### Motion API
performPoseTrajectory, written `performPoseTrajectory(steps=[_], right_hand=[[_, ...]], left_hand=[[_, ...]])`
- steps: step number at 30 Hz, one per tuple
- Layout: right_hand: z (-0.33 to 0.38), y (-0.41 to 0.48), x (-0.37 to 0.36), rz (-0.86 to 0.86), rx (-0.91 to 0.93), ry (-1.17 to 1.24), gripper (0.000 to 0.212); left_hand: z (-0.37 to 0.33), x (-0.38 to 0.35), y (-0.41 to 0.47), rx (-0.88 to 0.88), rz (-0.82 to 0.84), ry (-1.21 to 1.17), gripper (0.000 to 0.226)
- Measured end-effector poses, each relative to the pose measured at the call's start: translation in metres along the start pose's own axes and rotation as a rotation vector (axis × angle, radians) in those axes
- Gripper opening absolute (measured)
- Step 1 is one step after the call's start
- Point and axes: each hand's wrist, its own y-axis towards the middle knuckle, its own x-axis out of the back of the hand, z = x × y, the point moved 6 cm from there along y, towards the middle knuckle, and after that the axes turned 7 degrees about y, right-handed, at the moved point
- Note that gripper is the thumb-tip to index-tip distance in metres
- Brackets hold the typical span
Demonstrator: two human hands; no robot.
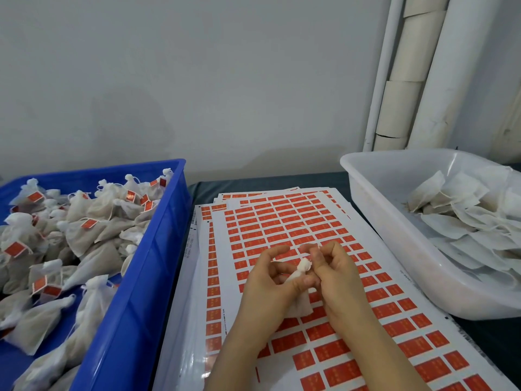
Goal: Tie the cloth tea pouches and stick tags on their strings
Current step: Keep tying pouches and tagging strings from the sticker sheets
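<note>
A white cloth tea pouch [301, 304] hangs between my two hands above a stack of sticker sheets [284, 221] printed with red tags. My left hand [267, 289] pinches the pouch's gathered neck from the left. My right hand [338, 280] holds the top of the neck from the right, fingers curled at the string end. The string itself is too thin to make out. The pouch body droops below my fingers, partly hidden by them.
A blue crate [146, 266] on the left holds several tied pouches with red tags. A white translucent tub [375, 210] on the right holds several flat untied pouches. White pipes [408, 80] run up the wall behind the tub.
</note>
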Motion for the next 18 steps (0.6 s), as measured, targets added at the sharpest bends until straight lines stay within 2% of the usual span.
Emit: performPoseTrajectory(steps=[5,11,18], right_hand=[[0.004,0.002,0.006,-0.01,-0.086,0.235,0.019],[0.003,0.005,0.013,-0.082,-0.134,0.364,0.025],[0.008,0.007,0.014,-0.09,-0.072,0.256,0.018]], left_hand=[[0.0,-0.004,0.0,-0.001,0.055,-0.024,0.05],[0.001,-0.006,-0.002,0.015,0.083,0.004,0.053],[0.001,-0.004,-0.003,0.04,0.092,0.056,0.049]])
